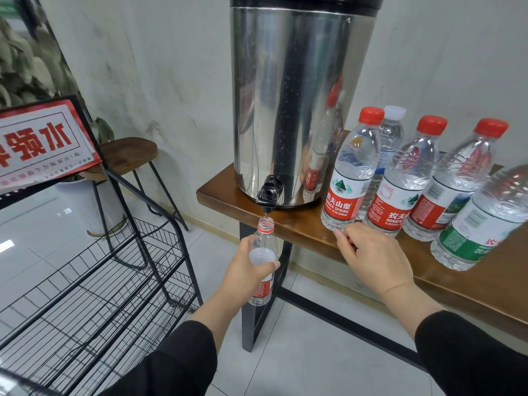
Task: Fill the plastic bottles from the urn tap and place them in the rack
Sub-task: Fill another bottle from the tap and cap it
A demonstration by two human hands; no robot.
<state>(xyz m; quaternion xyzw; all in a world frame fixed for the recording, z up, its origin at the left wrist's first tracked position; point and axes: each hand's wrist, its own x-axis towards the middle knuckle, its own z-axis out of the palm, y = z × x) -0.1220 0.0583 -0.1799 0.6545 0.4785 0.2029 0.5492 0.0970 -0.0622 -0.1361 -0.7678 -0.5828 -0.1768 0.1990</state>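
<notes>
Nearest, at 6 o'clock, two dark sleeves lead up to the hands. The left hand [245, 267] curls its fingers round an uncapped bottle [264, 261] and appears to pin a pale cap [262, 256] against it with the thumb. It holds the bottle upright with its mouth just under the urn tap [267, 197], off the edge of the surface [485, 284]. A thin stream seems to run into the neck, though how full the bottle is cannot be told.

The right hand [371, 255] rests at the edge of the surface with its fingers loosely curled, holding nothing, a fingertip near the base of the nearest capped bottle [350, 172].

At 9 o'clock the black wire rack [100, 281] shows no bottles on the tiers in view. Farther back, around 2 o'clock, five capped bottles stand beside the steel urn [297, 104].

By my reading the filling is under way on one bottle; capping, racking and possibly the standing bottles remain.
</notes>
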